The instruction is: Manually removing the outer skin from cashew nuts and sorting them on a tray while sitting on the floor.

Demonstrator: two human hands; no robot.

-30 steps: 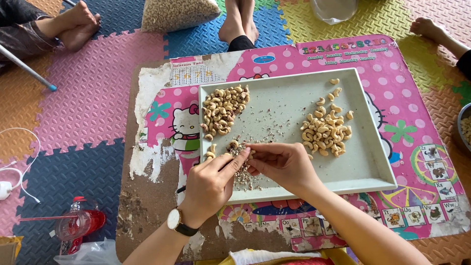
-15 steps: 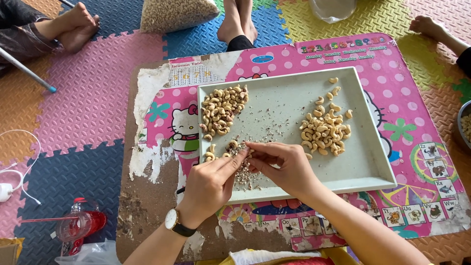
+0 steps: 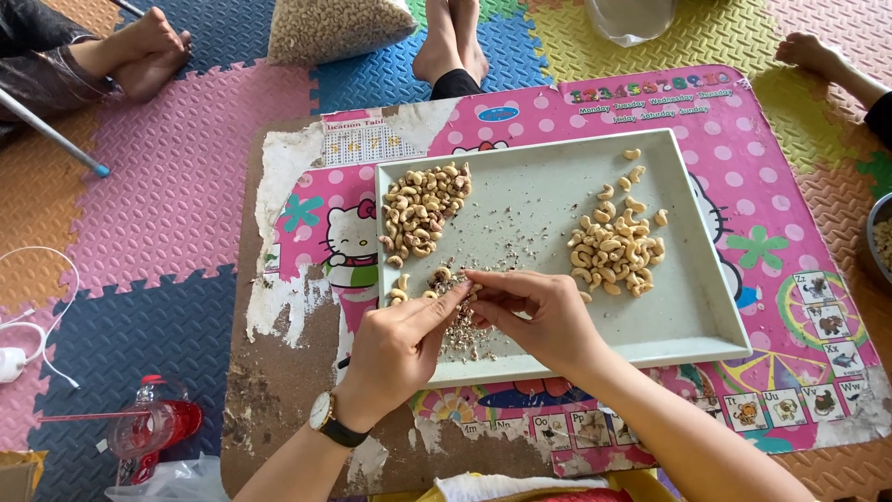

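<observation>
Worn pink bench (image 3: 279, 372) carrying a grey tray (image 3: 706, 316). Darker unpeeled pile (image 3: 423, 209) far left, paler peeled pile (image 3: 618, 246) right. Best worked low over the skin flakes (image 3: 462, 333), piles kept apart. Left hand (image 3: 395, 353) and right hand (image 3: 544, 316) pinched together at one cashew (image 3: 471, 287), mostly hidden by fingertips; fingers closed, grip details unclear

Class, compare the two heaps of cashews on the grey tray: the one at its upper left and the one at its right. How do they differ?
The left heap looks darker and brownish; the right heap is paler and creamy. The left heap is packed tight into the tray's corner; the right heap lies looser, with strays trailing up from it. Both hold curved cashews and lie apart from the hands.
</observation>
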